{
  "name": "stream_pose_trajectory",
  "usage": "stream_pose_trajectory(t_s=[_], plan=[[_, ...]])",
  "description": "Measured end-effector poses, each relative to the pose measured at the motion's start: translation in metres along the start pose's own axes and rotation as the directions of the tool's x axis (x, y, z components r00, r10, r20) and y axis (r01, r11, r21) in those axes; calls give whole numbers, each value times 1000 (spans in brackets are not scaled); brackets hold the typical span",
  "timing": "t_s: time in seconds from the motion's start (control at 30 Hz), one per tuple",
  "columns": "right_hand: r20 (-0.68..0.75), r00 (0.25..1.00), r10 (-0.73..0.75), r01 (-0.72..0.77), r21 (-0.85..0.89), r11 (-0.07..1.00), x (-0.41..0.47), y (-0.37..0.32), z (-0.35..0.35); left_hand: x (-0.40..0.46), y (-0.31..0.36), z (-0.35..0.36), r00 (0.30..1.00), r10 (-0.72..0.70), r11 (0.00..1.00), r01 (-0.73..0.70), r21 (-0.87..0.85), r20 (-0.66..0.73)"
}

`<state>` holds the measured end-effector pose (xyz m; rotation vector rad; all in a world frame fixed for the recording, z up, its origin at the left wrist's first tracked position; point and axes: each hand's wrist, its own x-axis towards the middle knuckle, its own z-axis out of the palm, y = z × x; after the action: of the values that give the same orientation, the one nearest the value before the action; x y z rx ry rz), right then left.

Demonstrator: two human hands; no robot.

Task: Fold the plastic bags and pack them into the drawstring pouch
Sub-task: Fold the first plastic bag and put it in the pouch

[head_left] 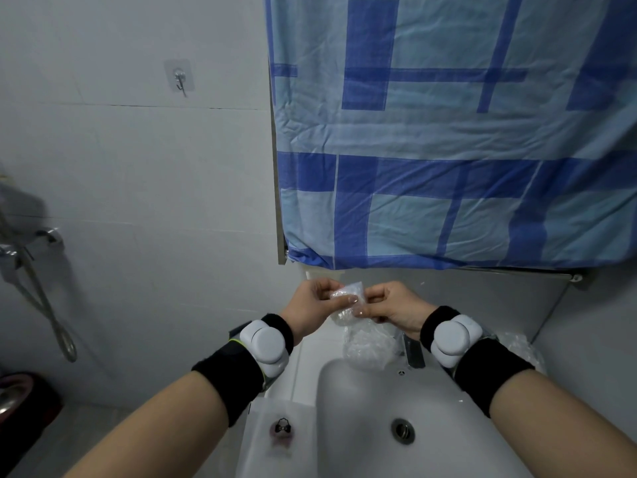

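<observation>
Above the back of the sink, my left hand (319, 303) and my right hand (389, 305) both pinch a clear plastic bag (348, 298). Its upper part is bunched into a small wad between my fingers. The loose lower part (367, 346) hangs down over the basin. A translucent white drawstring pouch (275, 439) with a small dark bow print lies flat on the sink's left ledge. Another crumpled clear bag (520, 346) lies on the right ledge, partly hidden behind my right wrist.
A white sink (362, 401) with a metal drain (402, 431) fills the lower middle, and a tap (412, 351) stands at its back. A blue checked cloth (448, 132) hangs above. At left are a shower hose (41, 298), a wall hook (179, 77) and a dark bucket (20, 398).
</observation>
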<state>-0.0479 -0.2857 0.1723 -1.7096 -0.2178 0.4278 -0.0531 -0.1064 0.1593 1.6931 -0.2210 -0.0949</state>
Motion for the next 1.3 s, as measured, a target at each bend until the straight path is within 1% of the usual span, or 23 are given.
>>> stream_pose_trajectory(t_s=[0.1,0.2,0.33,0.4,0.5,0.6,0.67,0.8,0.97,1.1,1.13,1.23,1.3], plan=[[-25,1000,9,-9,-7,1000,0,4,1,-2,-4,0,1000,3,1000,-3,8,7],[-53,998,-15,17,39,999,2,9,4,-4,-6,0,1000,-19,1000,19,14,15],[-129,992,-1,22,158,987,9,19,10,-4,-14,-3,993,-116,993,116,10,15],[-158,987,18,11,180,984,13,25,13,-4,-22,-5,983,-185,983,185,19,18],[-169,985,18,16,197,980,17,38,18,-5,-34,-5,969,-245,967,246,-66,34],[-176,984,32,11,243,970,22,49,24,-6,-43,-3,967,-254,949,246,-195,-18],[-171,984,52,-3,274,962,22,56,28,-9,-52,-3,967,-249,951,233,-203,-57],[-141,984,106,-63,281,958,29,75,36,-12,-79,-8,958,-264,950,239,-199,-109],[-118,979,165,-134,237,962,34,99,45,-20,-105,-10,956,-260,938,217,-272,-135],[-116,959,260,-224,251,942,40,121,54,-27,-133,-12,940,-316,915,266,-304,-131],[-79,954,291,-266,228,936,44,129,57,-29,-144,-13,934,-332,909,282,-306,-128],[45,940,338,-340,55,939,51,151,63,-37,-165,-15,918,-377,905,339,-256,-119],[70,933,353,-355,17,935,55,164,68,-43,-176,-17,906,-407,900,375,-224,-116]])
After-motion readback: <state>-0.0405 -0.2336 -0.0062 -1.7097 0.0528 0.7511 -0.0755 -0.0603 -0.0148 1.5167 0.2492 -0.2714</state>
